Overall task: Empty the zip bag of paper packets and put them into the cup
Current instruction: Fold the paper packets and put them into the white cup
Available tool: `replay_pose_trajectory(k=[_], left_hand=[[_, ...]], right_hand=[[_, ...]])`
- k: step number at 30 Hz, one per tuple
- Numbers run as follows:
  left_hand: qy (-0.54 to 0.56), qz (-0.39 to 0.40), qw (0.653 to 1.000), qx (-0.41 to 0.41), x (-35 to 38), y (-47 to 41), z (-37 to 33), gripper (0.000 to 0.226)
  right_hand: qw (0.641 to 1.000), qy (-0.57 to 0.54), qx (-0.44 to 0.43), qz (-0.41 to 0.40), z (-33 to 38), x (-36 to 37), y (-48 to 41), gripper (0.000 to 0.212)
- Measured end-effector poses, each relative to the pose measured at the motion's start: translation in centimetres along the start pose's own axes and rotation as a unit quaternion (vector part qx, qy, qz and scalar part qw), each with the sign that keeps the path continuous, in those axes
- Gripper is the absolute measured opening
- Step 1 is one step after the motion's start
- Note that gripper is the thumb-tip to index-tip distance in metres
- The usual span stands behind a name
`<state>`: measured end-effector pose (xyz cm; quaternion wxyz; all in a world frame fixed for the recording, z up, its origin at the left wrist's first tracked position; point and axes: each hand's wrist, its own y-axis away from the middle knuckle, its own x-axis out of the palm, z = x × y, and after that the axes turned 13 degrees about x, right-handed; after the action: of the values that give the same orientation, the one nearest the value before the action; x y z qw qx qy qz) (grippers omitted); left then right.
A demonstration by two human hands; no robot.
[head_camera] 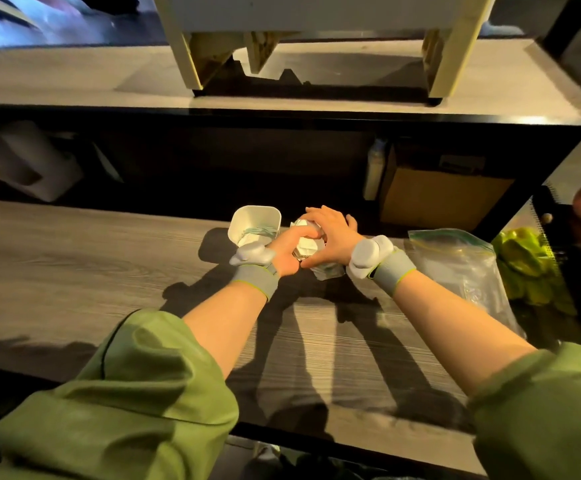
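Both hands meet over the middle of the wood-grain counter (74,271), cupped around a bunch of white paper packets (307,244) that shows in the gap between the palms. The left hand (290,251) comes in from the left with its fingers curled onto the near and left side of the bunch, while the right hand (330,237) arches over the top and right side, fingers spread and bent down onto the paper; together they are grasping the packets, and a corner of crumpled paper sticks out beneath the right wrist onto the counter. Just beside the left hand, to its far left, stands the white cup (255,223), squarish at the rim and tilted a little towards the camera, with pale paper and a blue-green band visible inside it; the left wrist overlaps its near edge in the view, though whether they touch cannot be told. The clear zip bag (462,268) lies flat on the counter to the right of the right wrist, near it but apart from the packets, its seal strip towards the far side. Each wrist carries a grey band with a white device, and green sleeves (136,393) are pushed up both forearms.
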<state>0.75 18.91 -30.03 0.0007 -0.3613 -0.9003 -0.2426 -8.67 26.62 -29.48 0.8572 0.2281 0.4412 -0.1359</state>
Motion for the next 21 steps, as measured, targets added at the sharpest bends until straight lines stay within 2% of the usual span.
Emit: replay_pose_trajectory(k=[4,6,8,11,13,16,21], left_hand=[[0.008,0.024,1.0,0.002,-1.2,0.4,-0.1,0.022],[0.028,0.016,0.999,0.016,-1.7,0.6,-0.4,0.022],[0.051,0.004,0.998,0.043,-2.3,0.3,-0.7,0.022],[0.125,-0.007,0.989,0.072,-3.1,0.3,-1.7,0.028],[0.151,-0.003,0.985,0.086,-3.4,0.3,-2.3,0.029],[0.181,-0.035,0.977,0.105,-4.0,0.4,-3.0,0.035],[0.196,-0.006,0.972,0.127,-6.4,0.2,-4.5,0.043]], right_hand=[[0.999,-0.023,0.007,0.021,0.8,0.5,-0.2,0.096],[0.987,-0.145,0.027,0.067,1.0,0.5,-0.6,0.099],[0.964,-0.255,0.052,0.064,1.6,0.5,-1.0,0.085],[0.931,-0.355,0.084,-0.01,3.1,0.4,-1.5,0.058],[0.927,-0.367,0.073,-0.031,4.3,0.3,-1.8,0.046],[0.939,-0.343,0.022,-0.008,6.0,0.4,-2.8,0.027],[0.928,-0.36,0.068,0.067,7.5,1.0,-3.7,0.032]])
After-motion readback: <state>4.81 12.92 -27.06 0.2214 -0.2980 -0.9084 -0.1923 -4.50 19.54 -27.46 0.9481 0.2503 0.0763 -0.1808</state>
